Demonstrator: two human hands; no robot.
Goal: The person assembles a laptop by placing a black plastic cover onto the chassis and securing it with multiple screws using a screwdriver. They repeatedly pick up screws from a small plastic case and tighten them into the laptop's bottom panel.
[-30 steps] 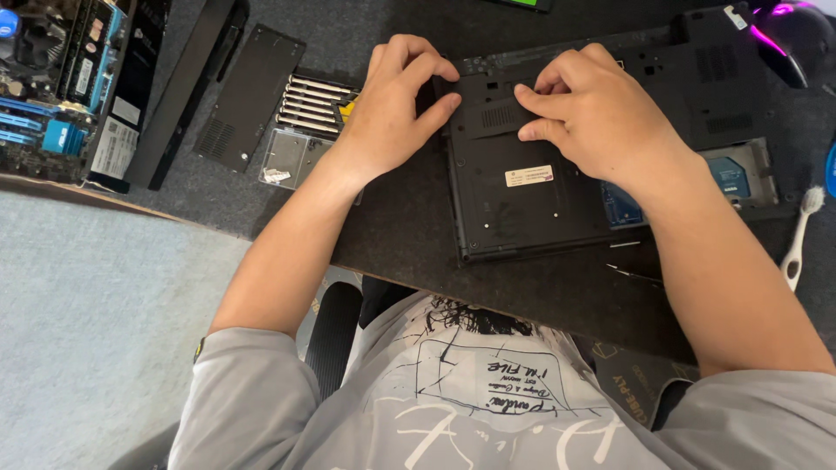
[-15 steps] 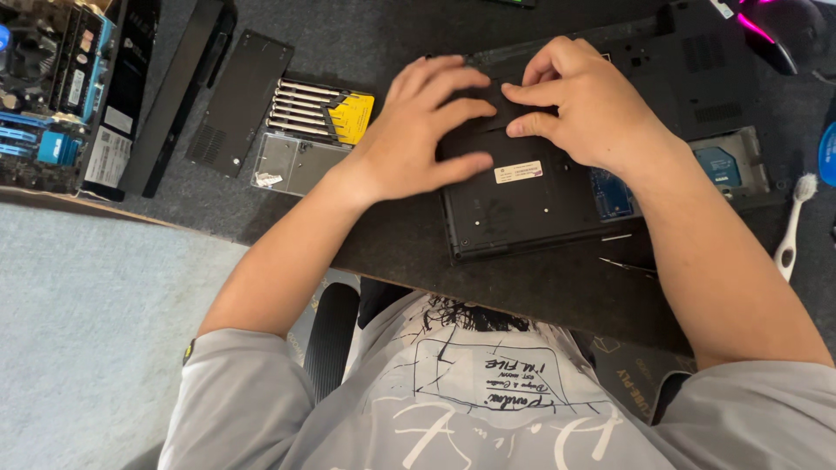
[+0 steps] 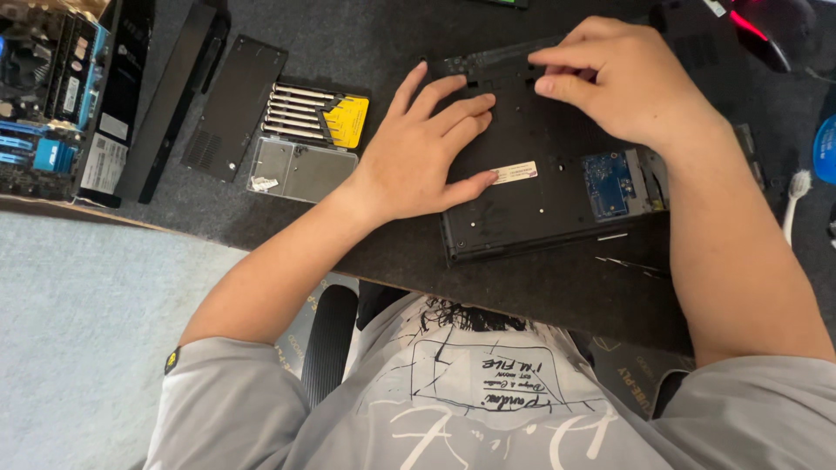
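Head view shows the upturned black laptop [image 3: 540,174] on the dark tabletop [image 3: 522,296], the left hand [image 3: 422,157] lying flat and open on its left half, the right hand [image 3: 627,83] with fingers curled, pressing its far edge, gripping nothing.

Laptop [image 3: 540,187] under both hands: matt black underside, white label strip by the left hand [image 3: 422,152], blue circuit board showing below the right hand [image 3: 623,78]. Screwdriver set [image 3: 315,117] left of the left hand: silver shafts, yellow holder, grey tray. Cover panel [image 3: 233,106] beyond it: black. Motherboard [image 3: 43,96] far left: blue and black. Mat [image 3: 392,35]: dark grey. Shirt [image 3: 488,400]: grey, black-and-white print.
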